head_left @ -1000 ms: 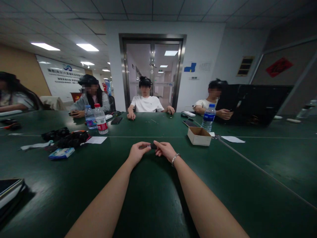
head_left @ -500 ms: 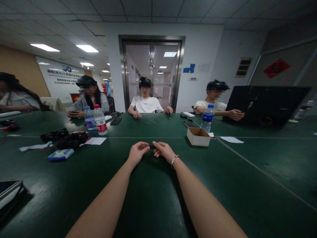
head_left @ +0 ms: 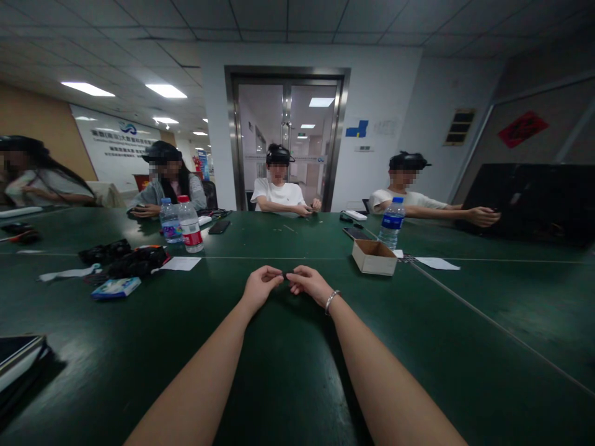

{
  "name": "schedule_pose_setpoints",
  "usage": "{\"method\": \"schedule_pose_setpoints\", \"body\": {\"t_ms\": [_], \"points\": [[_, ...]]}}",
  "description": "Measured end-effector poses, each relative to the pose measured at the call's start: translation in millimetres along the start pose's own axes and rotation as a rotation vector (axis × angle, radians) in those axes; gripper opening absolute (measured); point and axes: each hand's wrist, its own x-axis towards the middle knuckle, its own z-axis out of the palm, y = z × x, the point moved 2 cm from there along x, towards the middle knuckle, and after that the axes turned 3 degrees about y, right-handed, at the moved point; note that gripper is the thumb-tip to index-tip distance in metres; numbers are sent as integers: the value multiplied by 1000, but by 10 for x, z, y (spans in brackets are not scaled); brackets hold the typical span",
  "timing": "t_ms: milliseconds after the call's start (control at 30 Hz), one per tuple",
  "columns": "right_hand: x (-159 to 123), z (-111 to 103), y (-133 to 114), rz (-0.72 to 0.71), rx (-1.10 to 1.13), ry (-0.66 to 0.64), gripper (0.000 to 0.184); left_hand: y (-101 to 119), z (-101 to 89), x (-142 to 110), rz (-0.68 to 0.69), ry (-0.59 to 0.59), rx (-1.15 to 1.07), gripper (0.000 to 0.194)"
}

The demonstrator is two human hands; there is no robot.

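Note:
Just above the green table point(head_left: 288, 353), a small dark object point(head_left: 285, 275) is pinched between both hands; its kind is too small to make out. My left hand point(head_left: 261, 288) grips its left end between thumb and fingers. From the other side, my right hand point(head_left: 311, 285), with a silver bracelet at the wrist, pinches the right end, its lower fingers curled. Most of the object is covered by the fingertips. To the right of my hands stands an open cardboard box point(head_left: 373, 263).
Bottles point(head_left: 190, 229) and black gear point(head_left: 134, 263) lie left, beside a blue-white packet point(head_left: 115, 288). Another bottle point(head_left: 391, 224) stands behind the box. A black screen point(head_left: 534, 204) is at far right. Several people with headsets sit across the table.
Less of the dark object shows between my fingers, and my hands stay nearly in place. Across the table, one person has brought their hands together; the person at right reaches further right, and the screen has shifted.

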Motion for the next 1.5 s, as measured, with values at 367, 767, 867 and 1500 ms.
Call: {"method": "schedule_pose_setpoints", "body": {"t_ms": [367, 767, 867, 1500], "points": [[-5, 2, -17, 5, -38, 19, 32, -22, -11, 6, 15, 2, 15, 30], [-6, 10, -21, 48, -78, 7, 29, 9, -2, 6, 14, 5, 1, 29], [-4, 12, -19, 71, -75, 8, 35, -20, -12, 17, 19, 17, -5, 30], [44, 0, 43, 71, -97, 36, 39, -26, -46, 21, 48, 12, 20, 28]]}}
